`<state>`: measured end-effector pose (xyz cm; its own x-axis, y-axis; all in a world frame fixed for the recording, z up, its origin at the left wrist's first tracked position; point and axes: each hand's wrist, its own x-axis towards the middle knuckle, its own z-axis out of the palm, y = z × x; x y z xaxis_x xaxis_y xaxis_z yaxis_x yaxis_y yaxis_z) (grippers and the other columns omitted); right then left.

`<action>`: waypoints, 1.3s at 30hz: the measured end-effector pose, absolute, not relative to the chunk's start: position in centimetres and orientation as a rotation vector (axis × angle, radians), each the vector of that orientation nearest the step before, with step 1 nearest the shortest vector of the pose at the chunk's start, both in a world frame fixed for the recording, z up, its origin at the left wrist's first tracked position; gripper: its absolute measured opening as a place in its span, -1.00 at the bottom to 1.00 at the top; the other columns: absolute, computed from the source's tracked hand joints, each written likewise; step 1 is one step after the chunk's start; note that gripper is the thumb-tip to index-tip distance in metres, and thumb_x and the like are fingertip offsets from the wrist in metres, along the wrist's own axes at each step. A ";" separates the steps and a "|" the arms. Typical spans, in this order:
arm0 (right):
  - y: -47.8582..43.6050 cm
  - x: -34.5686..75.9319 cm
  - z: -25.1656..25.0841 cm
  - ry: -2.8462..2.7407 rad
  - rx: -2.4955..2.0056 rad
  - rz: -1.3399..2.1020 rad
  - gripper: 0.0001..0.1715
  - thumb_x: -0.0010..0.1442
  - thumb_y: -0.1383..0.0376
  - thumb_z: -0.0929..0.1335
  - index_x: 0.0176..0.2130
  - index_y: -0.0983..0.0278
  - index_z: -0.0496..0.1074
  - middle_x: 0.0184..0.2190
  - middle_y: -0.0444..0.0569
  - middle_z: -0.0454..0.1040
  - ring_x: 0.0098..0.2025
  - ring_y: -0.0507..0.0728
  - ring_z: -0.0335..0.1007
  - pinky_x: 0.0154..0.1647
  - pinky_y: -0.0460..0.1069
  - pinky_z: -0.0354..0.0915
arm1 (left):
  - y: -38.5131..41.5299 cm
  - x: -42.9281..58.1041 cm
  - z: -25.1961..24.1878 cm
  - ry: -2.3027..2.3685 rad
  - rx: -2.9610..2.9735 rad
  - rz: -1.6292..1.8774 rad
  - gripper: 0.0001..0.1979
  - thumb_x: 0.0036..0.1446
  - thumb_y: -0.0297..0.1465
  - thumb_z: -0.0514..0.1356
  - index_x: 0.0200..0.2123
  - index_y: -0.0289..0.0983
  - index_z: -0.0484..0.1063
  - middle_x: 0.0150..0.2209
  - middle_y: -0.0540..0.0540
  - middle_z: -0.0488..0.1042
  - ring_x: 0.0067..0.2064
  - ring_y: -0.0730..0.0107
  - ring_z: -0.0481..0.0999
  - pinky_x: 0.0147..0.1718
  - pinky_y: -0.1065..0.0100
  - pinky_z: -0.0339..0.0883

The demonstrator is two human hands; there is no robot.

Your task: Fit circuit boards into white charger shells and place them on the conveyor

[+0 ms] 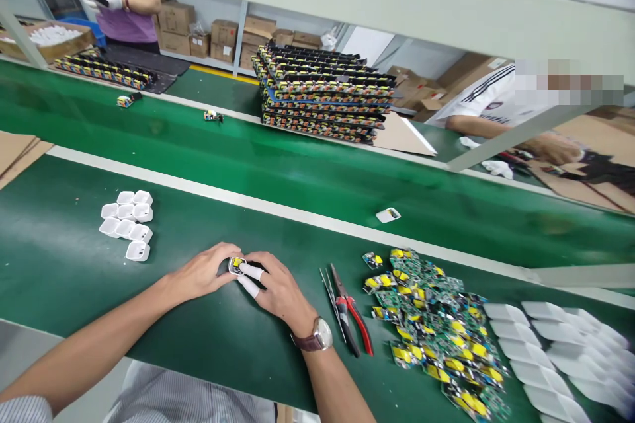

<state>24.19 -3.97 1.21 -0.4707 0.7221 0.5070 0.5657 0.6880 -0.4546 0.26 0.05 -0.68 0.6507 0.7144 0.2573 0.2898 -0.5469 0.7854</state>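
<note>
My left hand [203, 272] and my right hand [275, 287] meet on the green table, both gripping a small white charger housing [237, 266] with a yellow-topped circuit board in it. My right hand wears white finger cots and a wristwatch. Several empty white housings [127, 223] sit in a cluster to the left. A pile of green and yellow circuit boards [436, 320] lies to the right. Rows of white covers [560, 357] lie at the far right.
Red-handled pliers and tweezers [350, 310] lie beside my right wrist. One assembled housing [387, 215] rides the green conveyor belt [297, 172]. Stacked trays of boards [322, 92] stand beyond it. A person in purple [124, 6] and another in white [496, 102] work opposite.
</note>
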 end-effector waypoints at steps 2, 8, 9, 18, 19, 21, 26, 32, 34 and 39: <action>-3.8 24.2 1.3 -2.225 -0.998 0.309 -0.49 0.31 0.33 0.43 0.22 0.12 0.40 0.01 0.09 0.54 0.05 0.22 0.49 0.07 0.19 0.51 | 0.1 0.3 -0.5 0.780 2.134 0.747 -0.61 0.46 -0.27 0.20 0.25 -0.14 0.20 0.14 -0.18 0.39 0.16 0.12 0.45 0.18 0.05 0.41; -3.3 24.7 1.0 -2.081 -1.021 0.541 -0.54 0.40 0.32 0.33 0.25 0.17 0.34 0.03 0.09 0.55 0.04 0.15 0.54 0.08 0.12 0.53 | 0.5 0.5 0.4 0.667 2.244 0.802 -0.74 0.47 -0.33 0.20 0.16 -0.18 0.36 0.06 -0.19 0.45 0.11 0.13 0.47 0.12 0.09 0.44; -3.2 24.9 0.8 -2.039 -1.053 0.541 -0.53 0.42 0.33 0.30 0.27 0.18 0.31 0.03 0.09 0.55 0.04 0.14 0.55 0.08 0.11 0.53 | 0.5 0.6 0.5 0.617 2.297 0.833 -0.77 0.47 -0.35 0.19 0.14 -0.18 0.39 0.06 -0.21 0.45 0.11 0.13 0.46 0.13 0.09 0.43; -2.7 25.3 0.2 -2.057 -1.195 0.202 -0.48 0.44 0.37 0.26 0.33 0.23 0.23 -0.02 0.10 0.57 -0.05 0.17 0.56 -0.03 0.12 0.54 | 0.3 0.8 1.5 0.573 2.483 1.003 -0.70 0.43 -0.53 0.19 0.16 -0.17 0.39 0.11 -0.20 0.43 0.09 0.14 0.46 0.10 0.07 0.44; -2.6 25.2 0.1 -2.058 -1.206 0.189 -0.49 0.43 0.37 0.26 0.32 0.23 0.24 -0.02 0.11 0.57 -0.05 0.18 0.56 -0.03 0.13 0.54 | 0.3 0.8 1.5 0.595 2.500 0.961 -0.71 0.44 -0.52 0.17 0.16 -0.17 0.40 0.10 -0.20 0.44 0.07 0.14 0.47 0.08 0.07 0.44; -2.6 25.1 0.0 -2.067 -1.222 0.155 -0.52 0.43 0.36 0.26 0.29 0.24 0.27 0.01 0.12 0.57 -0.04 0.20 0.55 -0.01 0.16 0.53 | 0.4 0.7 1.1 0.631 2.497 0.902 -0.75 0.47 -0.47 0.14 0.14 -0.16 0.44 0.09 -0.19 0.45 0.05 0.14 0.48 0.07 0.07 0.45; -2.8 24.9 0.2 -2.111 -1.222 0.083 -0.59 0.44 0.32 0.27 0.23 0.28 0.32 0.01 0.11 0.56 -0.03 0.20 0.54 0.02 0.16 0.52 | 1.0 1.3 0.6 0.828 1.699 1.026 -0.70 0.40 -0.14 0.29 -0.02 -0.25 0.50 -0.06 -0.21 0.55 -0.05 0.09 0.59 -0.03 0.08 0.60; -2.8 24.6 0.6 -2.144 -1.214 0.035 -0.64 0.45 0.30 0.25 0.18 0.30 0.37 -0.05 0.12 0.57 -0.06 0.22 0.53 0.01 0.19 0.50 | 1.7 1.8 1.9 0.764 0.779 0.926 -0.48 0.16 -0.16 0.51 -0.03 -0.39 0.44 -0.02 -0.37 0.54 -0.02 0.08 0.60 0.00 0.24 0.58; -2.8 24.6 0.6 -2.163 -1.214 0.027 -0.65 0.45 0.29 0.25 0.16 0.30 0.38 -0.05 0.13 0.57 -0.05 0.23 0.53 0.03 0.19 0.49 | 1.8 1.9 2.1 0.758 0.717 0.944 -0.48 0.12 -0.23 0.55 -0.03 -0.40 0.45 -0.02 -0.40 0.53 -0.02 0.09 0.60 -0.02 0.29 0.58; -2.8 24.8 -0.3 -2.224 -1.167 -0.065 -0.64 0.42 0.37 0.22 0.15 0.28 0.39 -0.01 0.11 0.56 -0.04 0.23 0.51 0.02 0.18 0.48 | 1.6 2.4 1.9 0.746 0.768 0.986 -0.43 0.00 -0.17 0.61 -0.14 -0.41 0.46 -0.14 -0.35 0.56 -0.15 0.04 0.62 -0.16 0.22 0.62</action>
